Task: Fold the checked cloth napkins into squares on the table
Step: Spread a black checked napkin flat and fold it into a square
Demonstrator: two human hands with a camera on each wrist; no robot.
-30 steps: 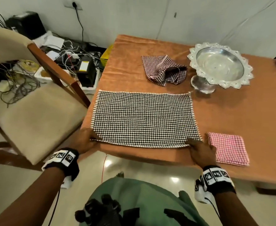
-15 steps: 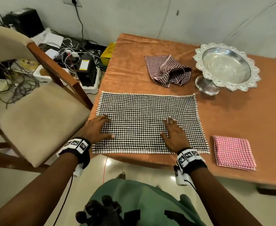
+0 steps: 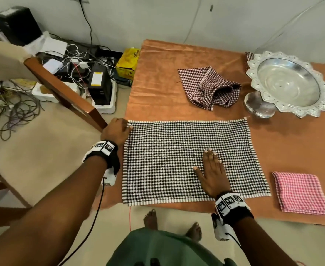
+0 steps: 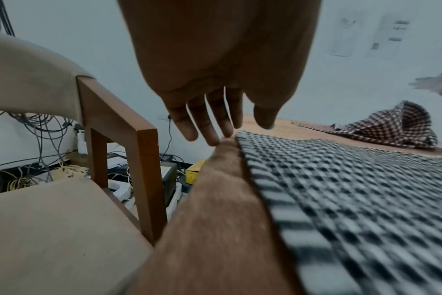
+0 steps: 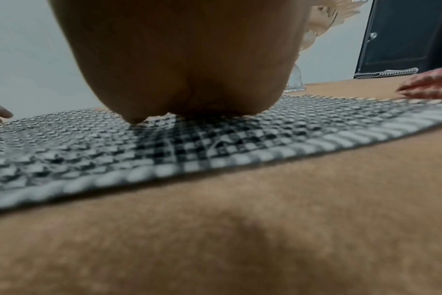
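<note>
A black-and-white checked napkin point(image 3: 177, 160) point(image 4: 353, 189) point(image 5: 164, 143) lies spread as a wide rectangle on the orange table point(image 3: 292, 146). My right hand point(image 3: 212, 173) lies flat on it, palm down, fingers straight, right of its middle. My left hand point(image 3: 117, 129) point(image 4: 215, 119) is at the napkin's far left corner, fingers straight and hanging down, fingertips touching the table edge beside that corner. A crumpled brown checked napkin point(image 3: 209, 87) point(image 4: 391, 129) lies farther back. A pink checked napkin point(image 3: 302, 192) lies folded into a square at the right.
A silver footed bowl point(image 3: 288, 81) stands at the back right. A wooden chair with a beige seat point(image 3: 32, 141) point(image 4: 63, 219) stands close to the table's left edge. Cables and boxes point(image 3: 71, 73) clutter the floor behind it.
My left hand has slid from the napkin's near left part up to its far left corner. My right hand has stayed flat on the napkin.
</note>
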